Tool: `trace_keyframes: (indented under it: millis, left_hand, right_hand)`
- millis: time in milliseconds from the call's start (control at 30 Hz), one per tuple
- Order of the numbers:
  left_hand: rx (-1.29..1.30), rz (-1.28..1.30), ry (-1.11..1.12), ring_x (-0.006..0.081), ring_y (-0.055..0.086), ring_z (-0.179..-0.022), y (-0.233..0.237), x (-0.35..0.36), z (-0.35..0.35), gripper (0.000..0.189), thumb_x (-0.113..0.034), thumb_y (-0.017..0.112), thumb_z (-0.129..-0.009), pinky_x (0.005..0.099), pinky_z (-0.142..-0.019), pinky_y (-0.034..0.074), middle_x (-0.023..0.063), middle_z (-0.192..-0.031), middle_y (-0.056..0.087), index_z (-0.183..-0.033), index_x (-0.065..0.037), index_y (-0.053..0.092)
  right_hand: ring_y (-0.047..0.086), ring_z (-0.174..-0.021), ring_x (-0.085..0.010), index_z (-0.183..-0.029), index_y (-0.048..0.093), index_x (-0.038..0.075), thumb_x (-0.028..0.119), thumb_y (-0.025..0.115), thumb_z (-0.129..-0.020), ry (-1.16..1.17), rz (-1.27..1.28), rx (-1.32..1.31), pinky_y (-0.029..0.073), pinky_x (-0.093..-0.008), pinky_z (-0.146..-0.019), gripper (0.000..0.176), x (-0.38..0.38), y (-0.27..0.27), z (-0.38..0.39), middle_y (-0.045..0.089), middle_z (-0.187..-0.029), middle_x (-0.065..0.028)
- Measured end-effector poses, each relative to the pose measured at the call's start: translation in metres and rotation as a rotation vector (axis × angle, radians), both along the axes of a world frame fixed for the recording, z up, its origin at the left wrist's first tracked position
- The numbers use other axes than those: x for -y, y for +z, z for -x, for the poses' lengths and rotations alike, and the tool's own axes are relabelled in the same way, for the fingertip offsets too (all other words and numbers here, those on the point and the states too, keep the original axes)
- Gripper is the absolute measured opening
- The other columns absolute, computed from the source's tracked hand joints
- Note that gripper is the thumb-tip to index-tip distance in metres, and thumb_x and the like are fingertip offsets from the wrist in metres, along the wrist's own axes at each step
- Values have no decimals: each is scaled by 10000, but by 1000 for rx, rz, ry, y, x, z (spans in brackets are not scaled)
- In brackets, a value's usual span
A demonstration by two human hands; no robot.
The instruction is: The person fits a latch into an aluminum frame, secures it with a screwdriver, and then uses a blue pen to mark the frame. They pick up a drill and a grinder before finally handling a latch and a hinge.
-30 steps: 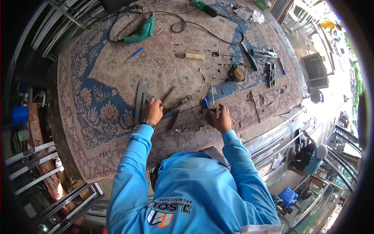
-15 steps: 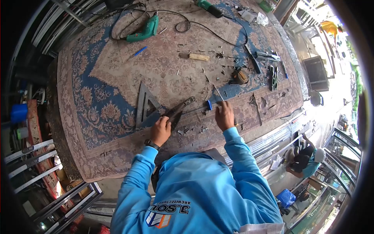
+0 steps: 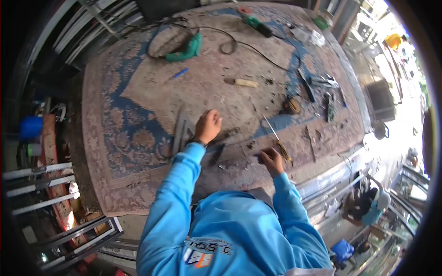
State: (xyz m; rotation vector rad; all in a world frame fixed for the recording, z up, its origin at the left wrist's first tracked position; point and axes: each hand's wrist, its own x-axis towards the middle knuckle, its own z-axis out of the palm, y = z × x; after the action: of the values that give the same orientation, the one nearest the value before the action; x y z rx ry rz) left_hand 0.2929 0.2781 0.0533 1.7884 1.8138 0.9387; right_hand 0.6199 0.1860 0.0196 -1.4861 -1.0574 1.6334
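My left hand (image 3: pixel 208 125) is raised over the carpet, fingers curled; whatever they may hold does not show. Beside it lies a grey metal set square (image 3: pixel 183 131), partly covered by the wrist. A dark, blurred hand tool (image 3: pixel 220 152) rests on the carpet to the right of that wrist. My right hand (image 3: pixel 272 162) is closed near the front edge, with a small dark-blue piece (image 3: pixel 259 157) at its fingertips. Right by this hand is a screwdriver (image 3: pixel 284 151) with a yellow-and-black handle, its shaft pointing away from me.
On the carpet-covered table (image 3: pixel 129 186) lie a green drill (image 3: pixel 186 49), a green power tool (image 3: pixel 255 25), a blue pen (image 3: pixel 181 72), a wooden-handled tool (image 3: pixel 246 83), a tape measure (image 3: pixel 292 105) and a riveter (image 3: pixel 323 82). Another person (image 3: pixel 373 202) crouches at right among metal profiles.
My left hand has come off the dark tool and moved up and right. My right hand is drawn back nearer my body, the blue piece now at its fingers. The view has shifted slightly.
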Motion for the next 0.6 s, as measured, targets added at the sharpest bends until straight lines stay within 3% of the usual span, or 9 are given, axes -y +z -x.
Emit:
trace_keyframes:
  millis: [133,167,300,367,433,467,500,567,600]
  left_hand:
    - [-269,-8,221,419,573,-1125,-24,-97,57,287,-55,653,-868,495,-921,504,211,-1253,577,-1146,-57,580]
    - [-303,80,271,444,511,-1210,-33,-123,83,416,-40,641,-841,495,-1003,474,215,-1362,503,-1244,-55,538]
    - [-501,46,468,396,496,-1285,-46,-181,145,611,-45,671,-819,479,-1034,482,176,-1376,516,-1398,-68,480]
    - [-610,161,375,397,516,-1263,-87,-204,170,560,-69,697,-830,487,-1023,485,188,-1362,529,-1360,-56,520]
    - [-659,395,287,399,539,-1234,-91,-215,169,466,-102,683,-875,482,-1008,493,227,-1347,534,-1322,-46,565]
    - [-696,177,302,395,616,-1100,-103,-213,164,264,-137,688,-888,493,-981,503,205,-1129,641,-1137,-66,636]
    - [-523,138,205,369,642,-1052,-97,-207,149,235,-156,668,-921,479,-929,528,196,-1107,652,-1128,-56,617]
    - [-166,73,34,316,693,-955,-32,-185,100,207,-194,629,-988,451,-825,579,179,-1065,673,-1111,-36,578]
    - [290,175,-35,266,707,-896,7,-158,68,196,-223,598,-1020,398,-737,587,136,-1009,681,-1092,-46,556]
  right_hand:
    - [687,-789,-172,-1079,649,-6,86,704,-952,-180,101,-117,599,-322,-714,166,39,21,-32,690,-937,-93]
    - [691,-802,-175,-1086,653,1,74,718,-939,-218,136,-119,602,-324,-730,177,48,27,-40,693,-943,-92]
    - [705,-849,-189,-1115,651,-17,55,732,-923,-307,193,-153,605,-320,-771,221,72,53,-49,701,-972,-97]
    - [702,-875,-192,-1174,646,-29,72,737,-927,-357,243,-190,606,-330,-799,283,77,56,-49,699,-991,-90]
    - [686,-881,-188,-1231,636,-31,138,705,-968,-371,315,-247,600,-353,-835,320,64,75,-33,686,-1002,-88]
    - [678,-888,-188,-1238,635,-32,174,677,-991,-354,316,-255,596,-361,-848,324,57,74,-25,680,-1019,-92]
    - [670,-895,-187,-1244,633,-32,210,648,-1014,-337,324,-265,592,-370,-862,334,49,70,-16,674,-1036,-96]
    - [657,-893,-185,-1232,630,-29,256,611,-1038,-347,287,-341,582,-368,-879,345,25,72,10,659,-1068,-94]
    - [659,-909,-183,-1230,626,-26,248,606,-1041,-327,257,-400,580,-369,-884,333,9,80,25,654,-1083,-90]
